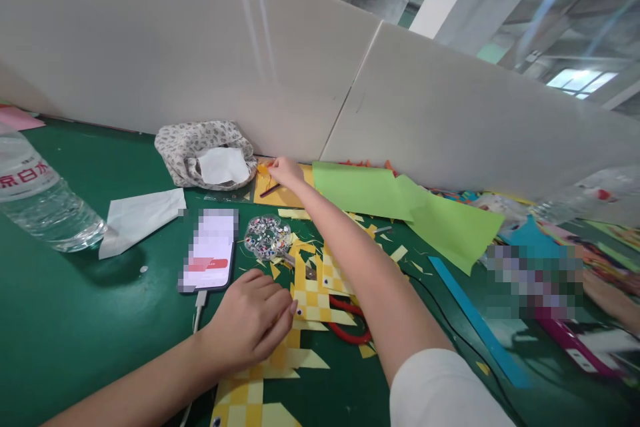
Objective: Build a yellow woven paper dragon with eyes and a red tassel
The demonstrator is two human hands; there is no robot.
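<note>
My right hand reaches to the back by the partition, fingertips pinched on a small orange piece above a yellow-orange sheet with a dark thin stick on it. My left hand is closed beside the checkered yellow paper fish, its thumb near a stuck-on eye; whether it grips anything is hidden. Another checkered paper piece lies below. Red-handled scissors are partly under the paper. A clear round case of googly eyes sits between my hands.
A phone on a white cable lies left, near a water bottle and tissue. A patterned cloth pouch and green sheets line the partition. A blue strip lies right; another person's arm shows beyond.
</note>
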